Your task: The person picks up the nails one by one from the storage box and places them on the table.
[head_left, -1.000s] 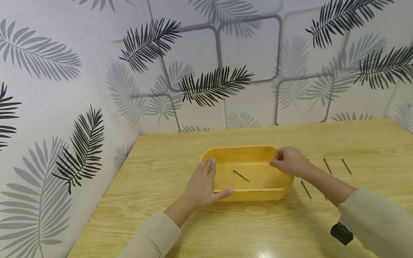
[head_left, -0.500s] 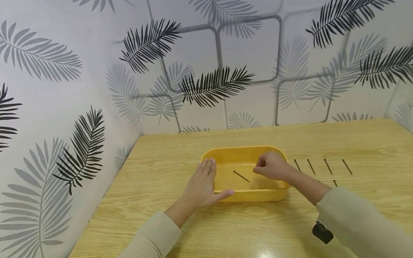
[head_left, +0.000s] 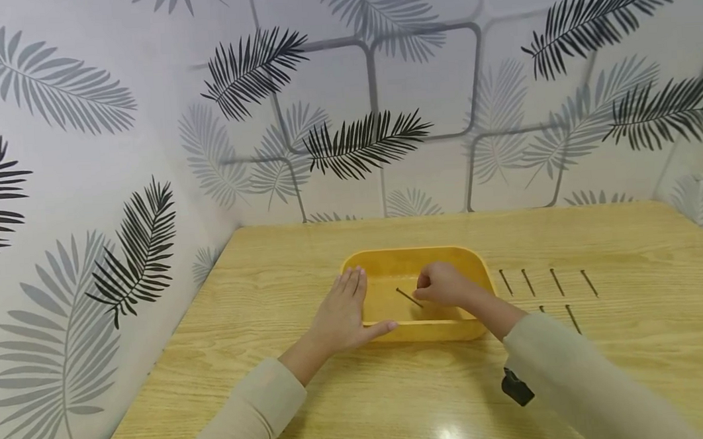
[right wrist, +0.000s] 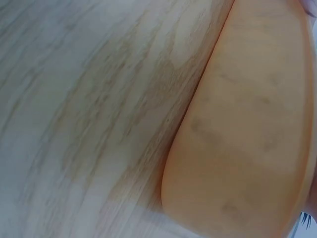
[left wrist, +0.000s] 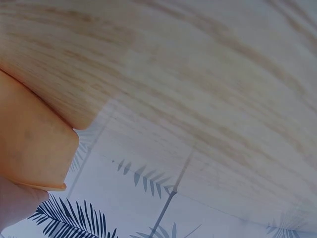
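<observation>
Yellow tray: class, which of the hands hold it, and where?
The left hand braces the yellow tray at its left wall. The right hand is curled inside; its hold cannot be told.

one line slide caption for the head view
Left hand steadies a yellow tray; right hand reaches inside, beside a nail.

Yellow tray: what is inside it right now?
Inside the yellow tray one nail lies on the floor. The right hand reaches in with curled fingers and covers whatever it may hold or lie over.
</observation>
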The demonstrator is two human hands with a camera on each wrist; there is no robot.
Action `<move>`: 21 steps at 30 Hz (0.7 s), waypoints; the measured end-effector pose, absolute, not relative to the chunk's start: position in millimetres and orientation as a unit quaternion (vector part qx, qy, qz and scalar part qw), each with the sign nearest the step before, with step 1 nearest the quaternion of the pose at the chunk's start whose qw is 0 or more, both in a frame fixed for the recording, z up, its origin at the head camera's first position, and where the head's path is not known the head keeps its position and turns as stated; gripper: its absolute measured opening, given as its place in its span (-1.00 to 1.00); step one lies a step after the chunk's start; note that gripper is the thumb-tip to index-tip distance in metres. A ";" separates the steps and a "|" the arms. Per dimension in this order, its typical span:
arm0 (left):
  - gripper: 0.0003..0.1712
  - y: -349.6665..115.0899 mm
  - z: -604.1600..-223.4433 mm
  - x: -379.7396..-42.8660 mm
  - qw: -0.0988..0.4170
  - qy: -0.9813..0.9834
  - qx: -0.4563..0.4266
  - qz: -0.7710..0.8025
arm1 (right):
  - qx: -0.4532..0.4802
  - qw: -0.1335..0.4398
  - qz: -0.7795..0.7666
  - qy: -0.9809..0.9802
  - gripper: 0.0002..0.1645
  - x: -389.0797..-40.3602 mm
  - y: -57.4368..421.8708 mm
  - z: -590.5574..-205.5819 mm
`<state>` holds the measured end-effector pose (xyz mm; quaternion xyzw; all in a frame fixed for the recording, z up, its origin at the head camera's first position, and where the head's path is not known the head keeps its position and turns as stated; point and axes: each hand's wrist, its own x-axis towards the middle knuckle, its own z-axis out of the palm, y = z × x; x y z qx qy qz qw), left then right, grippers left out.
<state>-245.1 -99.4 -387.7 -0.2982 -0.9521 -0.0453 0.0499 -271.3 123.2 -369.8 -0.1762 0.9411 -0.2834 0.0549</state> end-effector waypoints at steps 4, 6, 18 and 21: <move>0.33 -99.1 -387.5 -245.7 0.049 -0.952 -0.299 -0.044 | -0.180 0.048 -0.283 0.941 -0.84 -276.2 120.1 -374.4; 0.32 -99.2 -387.6 -246.0 0.051 -0.952 -0.300 -0.044 | -0.183 0.041 -0.282 0.941 -0.83 -277.3 118.6 -375.2; 0.34 -100.3 -388.7 -246.7 0.068 -0.948 -0.308 -0.048 | -0.177 0.040 -0.262 0.948 -0.83 -280.7 105.9 -379.0; 0.35 -100.3 -388.6 -246.2 0.067 -0.948 -0.308 -0.050 | -0.164 0.046 -0.251 0.953 -0.81 -282.1 104.7 -381.4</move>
